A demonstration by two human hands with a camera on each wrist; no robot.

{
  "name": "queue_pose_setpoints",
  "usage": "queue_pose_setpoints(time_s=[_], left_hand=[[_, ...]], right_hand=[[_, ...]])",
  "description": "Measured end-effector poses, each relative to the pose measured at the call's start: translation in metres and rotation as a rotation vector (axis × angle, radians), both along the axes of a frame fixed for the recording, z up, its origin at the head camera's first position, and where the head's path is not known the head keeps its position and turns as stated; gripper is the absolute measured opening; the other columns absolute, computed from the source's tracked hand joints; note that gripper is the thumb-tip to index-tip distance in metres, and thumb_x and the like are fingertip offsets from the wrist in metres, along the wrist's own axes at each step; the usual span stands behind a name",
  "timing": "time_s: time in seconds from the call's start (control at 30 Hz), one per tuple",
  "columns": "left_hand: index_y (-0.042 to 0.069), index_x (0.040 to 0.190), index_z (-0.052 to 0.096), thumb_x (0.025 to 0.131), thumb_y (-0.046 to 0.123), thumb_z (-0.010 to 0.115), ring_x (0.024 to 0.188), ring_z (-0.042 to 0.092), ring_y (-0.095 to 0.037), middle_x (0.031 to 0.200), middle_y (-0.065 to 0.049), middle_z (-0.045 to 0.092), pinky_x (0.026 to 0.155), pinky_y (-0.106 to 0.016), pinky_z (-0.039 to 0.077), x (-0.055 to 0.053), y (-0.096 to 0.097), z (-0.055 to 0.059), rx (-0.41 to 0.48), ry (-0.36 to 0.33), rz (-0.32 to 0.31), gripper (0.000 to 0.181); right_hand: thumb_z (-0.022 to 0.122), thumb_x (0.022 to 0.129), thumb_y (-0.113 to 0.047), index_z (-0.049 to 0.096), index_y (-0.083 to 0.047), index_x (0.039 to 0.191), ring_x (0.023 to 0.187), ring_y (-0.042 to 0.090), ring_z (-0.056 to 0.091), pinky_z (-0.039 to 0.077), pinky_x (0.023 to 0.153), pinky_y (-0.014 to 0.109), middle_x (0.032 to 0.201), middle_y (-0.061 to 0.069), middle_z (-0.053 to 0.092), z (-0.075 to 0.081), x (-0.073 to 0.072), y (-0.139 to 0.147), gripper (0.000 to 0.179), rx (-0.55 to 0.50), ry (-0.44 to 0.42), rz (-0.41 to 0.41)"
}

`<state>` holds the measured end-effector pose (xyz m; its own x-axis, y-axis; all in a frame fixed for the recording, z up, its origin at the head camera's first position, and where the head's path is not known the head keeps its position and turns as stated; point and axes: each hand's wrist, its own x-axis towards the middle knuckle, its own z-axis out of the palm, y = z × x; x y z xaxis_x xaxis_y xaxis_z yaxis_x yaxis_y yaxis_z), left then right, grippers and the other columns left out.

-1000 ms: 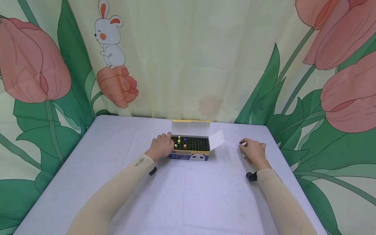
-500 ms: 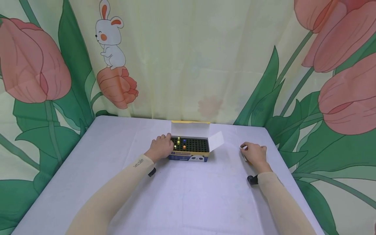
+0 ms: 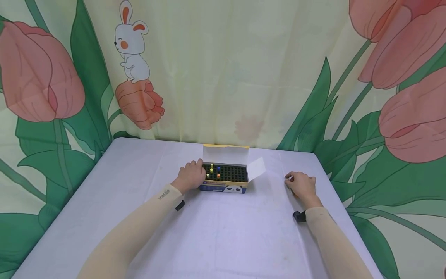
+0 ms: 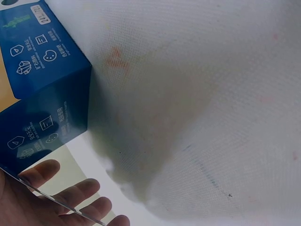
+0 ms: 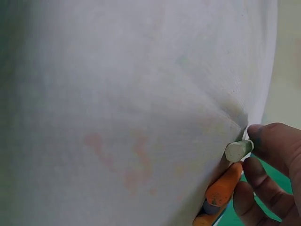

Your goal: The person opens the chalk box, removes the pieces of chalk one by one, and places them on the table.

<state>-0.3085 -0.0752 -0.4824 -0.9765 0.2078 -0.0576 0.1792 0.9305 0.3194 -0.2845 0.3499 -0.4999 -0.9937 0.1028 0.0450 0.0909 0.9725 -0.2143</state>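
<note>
My left hand is at the left end of a blue and yellow chalk box. In the left wrist view its fingers are spread and nearly straight, just beyond the edge-on side flap; its thumb is hidden. Colored chalk sticks stand in the box's black holed rack, grouped toward the left. My right hand, over the table's right side, pinches a pale green chalk between thumb and fingertips. Right below it are an orange chalk, a grey-blue one and another orange end, partly hidden by the fingers.
The box's back lid stands up, and its white right flap leans outward. A white cloth with faint chalk smudges covers the table. Behind it hangs a curtain printed with tulips and a rabbit.
My right hand has shifted very slightly, with its fingertips drawn closer together around the chalk. The left hand, the box and the sticks in it stay as they were.
</note>
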Motion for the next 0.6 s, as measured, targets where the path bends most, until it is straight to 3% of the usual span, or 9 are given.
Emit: queue_pose_setpoints(time_s=[0.6], left_hand=[[0.003, 0.142, 0.048, 0.107, 0.028, 0.026, 0.113, 0.059, -0.039, 0.122, -0.021, 0.060, 0.101, -0.060, 0.048, 0.0013, 0.0000, 0.0013, 0.006, -0.005, -0.001, 0.049]], right_hand=[[0.066, 0.099, -0.023, 0.072, -0.005, 0.121, 0.093, 0.035, 0.064, 0.032, 0.099, 0.067, 0.098, 0.015, 0.071, 0.0038, 0.0001, -0.0016, 0.029, -0.021, 0.001, -0.015]])
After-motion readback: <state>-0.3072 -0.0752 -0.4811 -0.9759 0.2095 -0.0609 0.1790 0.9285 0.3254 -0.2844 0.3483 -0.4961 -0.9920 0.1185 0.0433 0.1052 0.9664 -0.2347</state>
